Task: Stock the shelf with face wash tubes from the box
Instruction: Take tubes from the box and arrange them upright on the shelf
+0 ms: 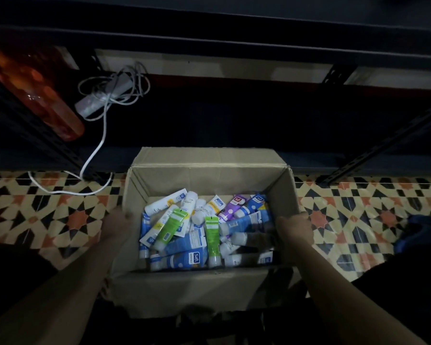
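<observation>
Left grip [117,225] and right grip [295,231] bare; forearms [60,290] bare; dark clothing [15,265] at 8 and 4 o'clock.

The box [209,160] is plain brown. Tubes [184,260]: blue, white, two green, one purple. Floor tiles [77,219]: geometric star pattern in cream, black, orange. Cable [95,151]: white.

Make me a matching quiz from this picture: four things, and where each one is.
Things:
1. purple tube
2. power strip
3. left hand
4. right hand

Places:
A. grips the left wall of the box
B. on the dark shelf
C. inside the box, toward its far right corner
D. grips the box's right wall

Pairs: 1-C, 2-B, 3-A, 4-D
</observation>
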